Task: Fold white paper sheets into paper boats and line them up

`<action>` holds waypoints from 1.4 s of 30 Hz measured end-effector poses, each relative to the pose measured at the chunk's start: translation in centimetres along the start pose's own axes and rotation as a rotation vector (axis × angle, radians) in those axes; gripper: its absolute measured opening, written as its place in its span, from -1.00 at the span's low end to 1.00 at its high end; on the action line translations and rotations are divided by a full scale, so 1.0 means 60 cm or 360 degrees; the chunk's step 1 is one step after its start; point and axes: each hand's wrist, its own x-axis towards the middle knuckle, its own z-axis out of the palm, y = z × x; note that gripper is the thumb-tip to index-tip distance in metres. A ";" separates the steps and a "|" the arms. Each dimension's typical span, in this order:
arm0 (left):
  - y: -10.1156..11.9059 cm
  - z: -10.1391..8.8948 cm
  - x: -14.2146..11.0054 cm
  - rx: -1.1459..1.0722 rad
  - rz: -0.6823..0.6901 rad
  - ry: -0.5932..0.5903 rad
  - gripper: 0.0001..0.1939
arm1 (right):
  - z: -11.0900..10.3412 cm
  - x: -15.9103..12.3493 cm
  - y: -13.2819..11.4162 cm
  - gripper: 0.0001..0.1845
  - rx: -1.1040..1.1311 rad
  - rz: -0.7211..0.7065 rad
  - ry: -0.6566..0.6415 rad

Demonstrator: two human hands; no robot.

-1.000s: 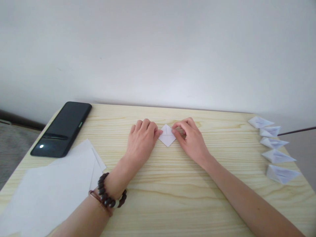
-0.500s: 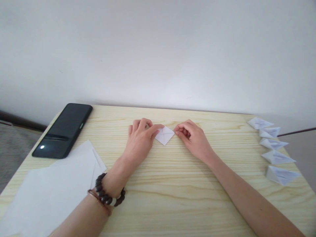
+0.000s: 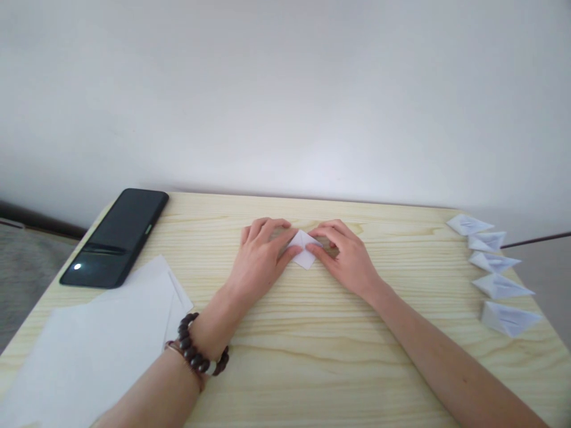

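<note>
Small white folded-paper diamond [image 3: 306, 259]: centre, low on pale wood-grain table [image 3: 312, 368]; creased, not opened out like the row.
Bare left hand [image 3: 255, 263]: thumb and forefinger pinching its 9 o'clock side.
Bare right hand [image 3: 351, 260]: likewise at 3 o'clock.
Five pointed white paper forms [image 3: 502, 286]: 3 o'clock, apparently finished.
Loose white sheets [image 3: 111, 339]: 8 o'clock, largely unfolded.
Black rectangular phone [image 3: 116, 235]: 9 o'clock.

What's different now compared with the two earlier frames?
The thumbs of the left hand and right hand have moved inward from the sides of the small folded paper onto its face, so both hands now hold it. The paper has stayed in about the same spot. The phone, loose sheets and five folded paper pieces look unmoved.
</note>
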 end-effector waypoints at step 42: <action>0.008 -0.018 0.005 -0.1584 -0.0524 -0.0258 -0.64 | -0.024 -0.003 -0.003 -0.65 0.0616 0.0178 -0.0065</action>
